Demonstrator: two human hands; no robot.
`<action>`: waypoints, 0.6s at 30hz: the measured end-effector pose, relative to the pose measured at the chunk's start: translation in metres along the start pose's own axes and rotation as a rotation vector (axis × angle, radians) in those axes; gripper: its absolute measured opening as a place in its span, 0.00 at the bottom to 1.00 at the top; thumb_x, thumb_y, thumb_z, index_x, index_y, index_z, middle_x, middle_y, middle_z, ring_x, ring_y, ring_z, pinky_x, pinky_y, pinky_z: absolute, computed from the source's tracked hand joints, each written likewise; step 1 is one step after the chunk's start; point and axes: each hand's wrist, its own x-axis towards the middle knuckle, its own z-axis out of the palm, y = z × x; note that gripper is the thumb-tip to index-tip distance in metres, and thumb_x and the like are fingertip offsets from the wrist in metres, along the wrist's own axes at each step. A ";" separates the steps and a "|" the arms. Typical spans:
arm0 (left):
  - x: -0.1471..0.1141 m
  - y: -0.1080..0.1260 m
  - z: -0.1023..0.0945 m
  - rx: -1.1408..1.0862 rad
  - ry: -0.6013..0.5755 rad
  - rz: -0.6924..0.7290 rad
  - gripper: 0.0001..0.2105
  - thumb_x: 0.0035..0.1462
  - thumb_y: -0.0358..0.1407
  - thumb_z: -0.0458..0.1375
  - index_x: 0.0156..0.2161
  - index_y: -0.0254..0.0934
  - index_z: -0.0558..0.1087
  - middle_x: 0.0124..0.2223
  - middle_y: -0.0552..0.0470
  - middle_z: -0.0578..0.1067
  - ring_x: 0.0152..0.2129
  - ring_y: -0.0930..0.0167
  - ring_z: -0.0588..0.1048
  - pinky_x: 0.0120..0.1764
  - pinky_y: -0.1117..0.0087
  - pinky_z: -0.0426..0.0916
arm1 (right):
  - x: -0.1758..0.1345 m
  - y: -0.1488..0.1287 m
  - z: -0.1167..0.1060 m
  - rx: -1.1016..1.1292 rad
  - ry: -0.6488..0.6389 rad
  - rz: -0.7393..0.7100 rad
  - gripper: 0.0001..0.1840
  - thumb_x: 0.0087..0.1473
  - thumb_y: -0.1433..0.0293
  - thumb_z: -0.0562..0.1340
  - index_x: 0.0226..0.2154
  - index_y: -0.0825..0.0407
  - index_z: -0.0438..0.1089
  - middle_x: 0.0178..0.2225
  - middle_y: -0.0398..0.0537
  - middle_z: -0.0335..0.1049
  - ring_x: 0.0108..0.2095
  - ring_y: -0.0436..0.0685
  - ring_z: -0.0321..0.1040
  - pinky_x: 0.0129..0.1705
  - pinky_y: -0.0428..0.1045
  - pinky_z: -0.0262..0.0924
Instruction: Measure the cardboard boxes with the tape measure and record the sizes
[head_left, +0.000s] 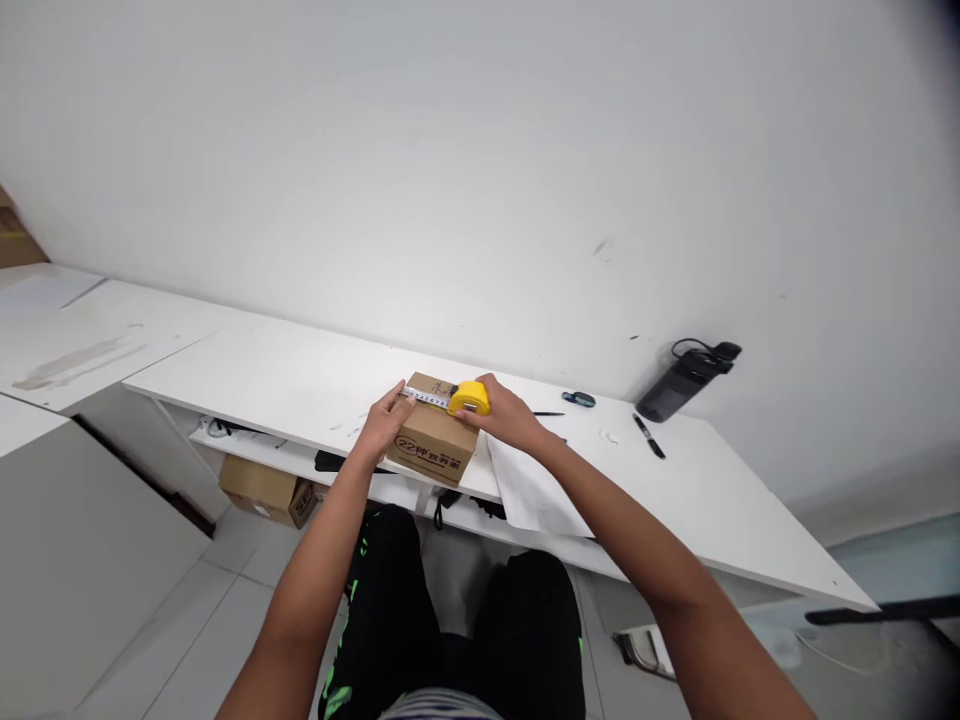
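Note:
A small brown cardboard box (429,448) with dark printing on its front sits at the front edge of the white table. Across its top lies the white blade (427,398) of a tape measure (472,396), drawn out from the yellow case. My right hand (511,412) is closed around that case, over the box's right side. At the box's left edge, my left hand (385,424) pinches the blade's free end against the box, fingers partly hidden. A white paper sheet (529,490) extends under my right forearm and over the table edge.
To the right are a black pen (649,437), a small dark blue object (579,399) and a black bottle (682,382) leaning on the wall. Another dark pen (549,413) lies near my right hand. Below, a shelf (300,452) holds dark items; a larger carton (262,488) stands beneath.

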 end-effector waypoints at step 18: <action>0.001 0.002 0.007 0.074 0.040 0.029 0.33 0.59 0.44 0.62 0.67 0.35 0.64 0.61 0.41 0.73 0.51 0.62 0.75 0.52 0.66 0.69 | 0.017 -0.013 0.004 -0.103 0.006 -0.100 0.23 0.53 0.54 0.64 0.48 0.46 0.63 0.46 0.50 0.75 0.39 0.63 0.71 0.35 0.52 0.58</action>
